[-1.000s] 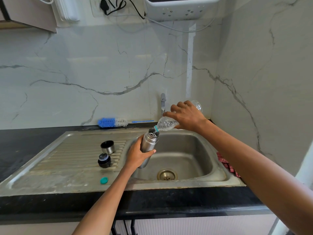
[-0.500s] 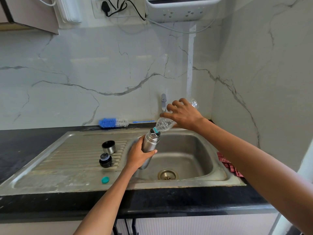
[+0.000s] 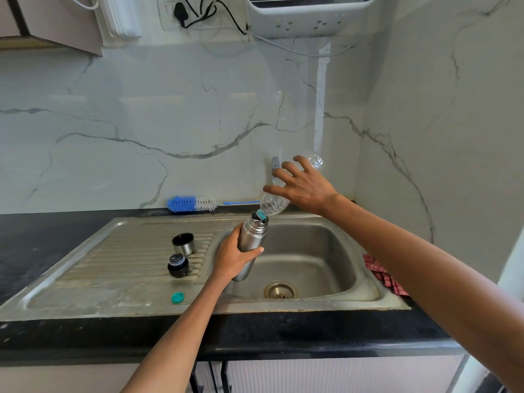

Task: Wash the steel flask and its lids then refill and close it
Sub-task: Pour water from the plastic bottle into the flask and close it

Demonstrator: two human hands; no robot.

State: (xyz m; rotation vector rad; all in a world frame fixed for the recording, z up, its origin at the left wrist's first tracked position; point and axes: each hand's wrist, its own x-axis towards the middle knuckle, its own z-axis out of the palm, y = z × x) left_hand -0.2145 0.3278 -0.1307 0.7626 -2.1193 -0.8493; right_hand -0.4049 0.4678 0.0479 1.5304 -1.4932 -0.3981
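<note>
The left hand (image 3: 231, 258) wraps its fingers and thumb round the body of the cylindrical brushed-steel flask (image 3: 251, 245), holding it a little tilted above the left edge of the stainless-steel sink basin (image 3: 326, 251). The flask's mouth is uncovered and points up towards the right.

The right hand (image 3: 304, 187) grips a clear, ribbed plastic water bottle (image 3: 273, 204) from above, fingers spread over its side, thumb hidden. The bottle is tipped steeply, base up near the marble wall, and its teal neck ring sits right at the flask's mouth, touching or just inside the rim; whether water is running cannot be told.

On the ribbed steel draining board (image 3: 127, 256) to the left of the basin stand the flask's two lids: a small steel cup-shaped cap with a black inside (image 3: 183, 244), open side up, and just in front of it a black stopper with a grey top (image 3: 177, 266). They are near each other but apart. Nearer the front edge of the board lies a small round teal bottle cap (image 3: 177, 297), well apart from both.

Against the back wall, on the black stone worktop (image 3: 42, 236), lies a long bottle brush with blue and white bristles and a thin blue handle (image 3: 192, 204). To the right of the basin, a red checked cloth (image 3: 384, 277) shows partly behind the right forearm. The round drain (image 3: 280, 290) sits at the bottom of the basin.
</note>
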